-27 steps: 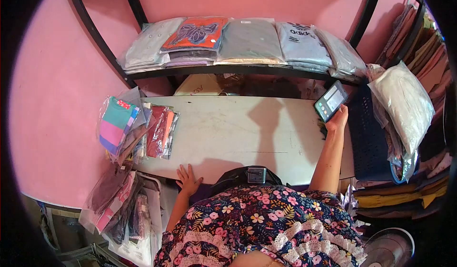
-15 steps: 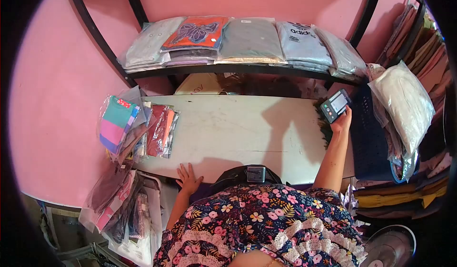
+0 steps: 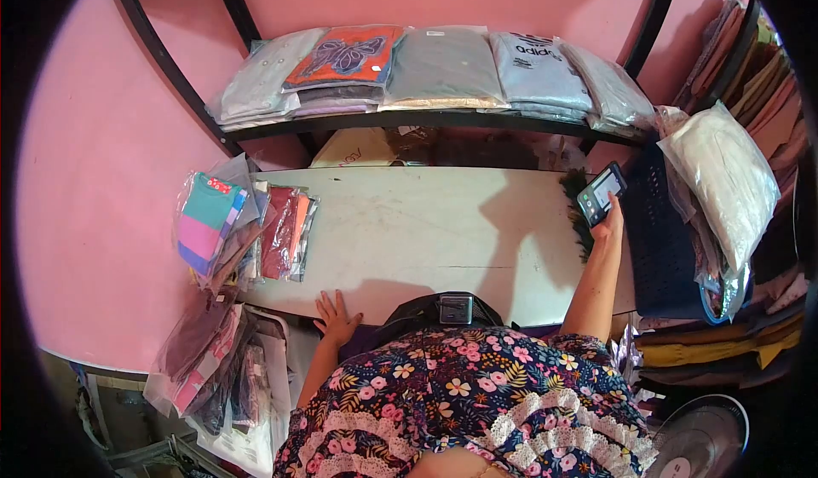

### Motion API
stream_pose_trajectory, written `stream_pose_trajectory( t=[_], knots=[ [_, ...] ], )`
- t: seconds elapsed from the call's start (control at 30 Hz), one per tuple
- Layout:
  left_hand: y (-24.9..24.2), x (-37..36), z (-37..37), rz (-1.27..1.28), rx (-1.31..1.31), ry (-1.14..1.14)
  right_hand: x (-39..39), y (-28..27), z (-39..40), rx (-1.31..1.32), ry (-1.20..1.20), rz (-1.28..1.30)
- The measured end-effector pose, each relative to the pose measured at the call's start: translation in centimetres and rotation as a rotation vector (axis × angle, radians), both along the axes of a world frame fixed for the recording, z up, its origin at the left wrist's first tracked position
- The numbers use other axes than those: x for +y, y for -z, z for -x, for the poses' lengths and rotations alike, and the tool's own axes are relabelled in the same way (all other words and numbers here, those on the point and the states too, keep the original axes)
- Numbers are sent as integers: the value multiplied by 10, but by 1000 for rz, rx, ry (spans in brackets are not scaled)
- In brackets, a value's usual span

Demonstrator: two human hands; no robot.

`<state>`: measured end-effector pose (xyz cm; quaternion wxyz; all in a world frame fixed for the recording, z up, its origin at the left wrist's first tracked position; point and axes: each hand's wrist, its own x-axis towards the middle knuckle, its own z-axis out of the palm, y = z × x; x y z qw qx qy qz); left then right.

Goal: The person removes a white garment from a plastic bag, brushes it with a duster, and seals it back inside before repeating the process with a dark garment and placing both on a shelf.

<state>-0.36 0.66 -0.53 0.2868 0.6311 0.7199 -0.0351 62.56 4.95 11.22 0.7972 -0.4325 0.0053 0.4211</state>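
Observation:
My right hand [image 3: 607, 220] holds a smartphone [image 3: 601, 192] above the right end of the white table [image 3: 400, 222]. Its screen is lit, and my thumb lies over the lower part of it. My left hand [image 3: 337, 318] rests on the table's front edge with the fingers spread, touching nothing else. Further left, a pile of clothes in clear plastic bags [image 3: 281, 233] lies on the table. On top of that pile is a teal and purple folded garment [image 3: 209, 214].
A black-framed shelf [image 3: 443, 121] behind the table bears stacks of bagged clothes [image 3: 447, 69]. To the right stands a blue basket [image 3: 660, 248] with a white bagged bundle [image 3: 720, 180] on top. At lower left is a white crate [image 3: 230, 444] of bagged clothes; a fan [image 3: 703, 440] is at lower right.
The smartphone has tilted more upright and its screen picture has changed. My right thumb has moved onto the screen. My left hand stays in place.

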Motion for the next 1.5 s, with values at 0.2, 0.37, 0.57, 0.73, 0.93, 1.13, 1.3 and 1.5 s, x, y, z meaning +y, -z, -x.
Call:
stream_pose_trajectory(
  t=[0.2, 0.37, 0.57, 0.73, 0.93, 1.13, 1.3, 1.5],
  knots=[
    [-1, 0, 0, -9, -17, 2, -10, -19, 12, 2, -66, -182],
    [0, -1, -1, -21, -8, 4, -12, -12, 3, 40, -42, -158],
    [-1, -1, -1, -19, -5, 0, -15, 2, -13, 70, -10, -158],
    [-1, -1, -2, -17, 6, -1, -18, 4, -14, 66, -31, -140],
    [-2, -2, -3, -24, 11, -3, -18, 24, -23, 33, -68, -115],
    [0, -2, -2, -23, 9, -10, -12, 46, -34, 11, -103, -136],
    [1, -1, -1, -27, 24, -3, -9, 50, -35, -41, -104, -95],
    [-1, -3, -1, -18, 9, -7, -19, 27, -17, 41, -104, -148]
  ],
)
